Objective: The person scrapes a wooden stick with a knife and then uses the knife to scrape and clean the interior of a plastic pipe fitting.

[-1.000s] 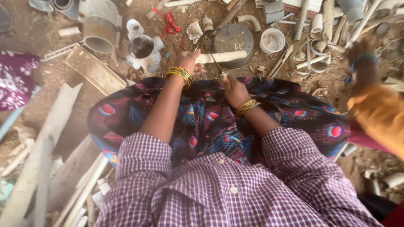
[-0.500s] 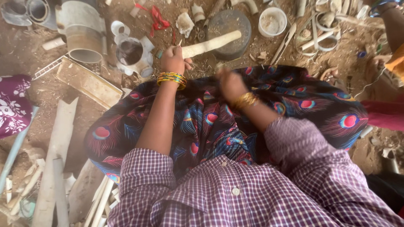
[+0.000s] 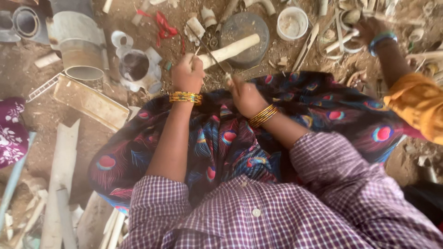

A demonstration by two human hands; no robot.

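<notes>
Risk — left hand is fisted round the pale stick lying far-centre across the round stone, right hand closed on a thin blade just beside those fingers — a slip could cut them.

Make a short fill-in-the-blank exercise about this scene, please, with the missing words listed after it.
1. The left hand holds a pale ____ that points toward the dark round block.
2. Both wrists wear ____ bangles.
3. The white cup stands to the ____ of the block in the picture.
4. Another person's hand, at the top right, wears a ____ bangle.

Missing words: stick; gold; right; blue
</notes>
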